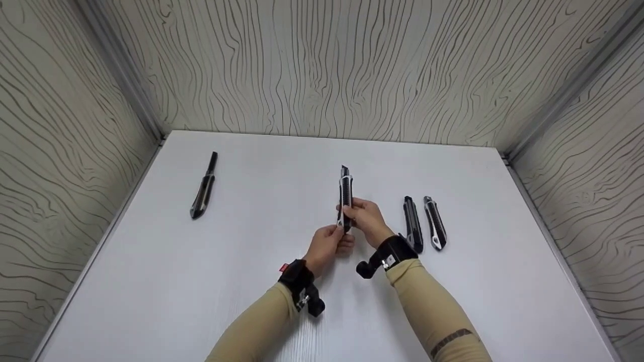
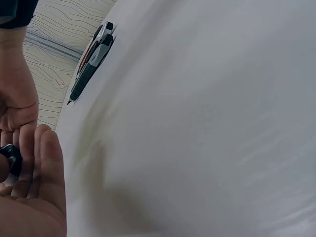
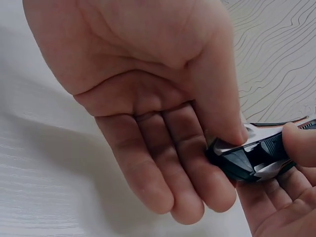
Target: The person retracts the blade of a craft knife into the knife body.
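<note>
Both hands hold a silver-and-black utility knife [image 1: 345,191] above the middle of the white table, its short length of blade pointing away from me. My left hand [image 1: 326,247] pinches the butt end between thumb and fingers. Farther up the handle, my right hand [image 1: 368,221] grips the knife with the thumb across its face. In the right wrist view, the left thumb presses the dark end of the knife [image 3: 237,163] while the right thumb [image 3: 300,144] lies farther along. Only the knife's dark end [image 2: 15,159] shows in the left wrist view.
To the right, two more utility knives lie side by side, a dark one [image 1: 413,226] and a silver-and-black one [image 1: 435,223]. Far left lies another knife [image 1: 203,193] with a long dark blade out. Wood-patterned panels [image 1: 322,70] enclose the table [image 1: 261,301].
</note>
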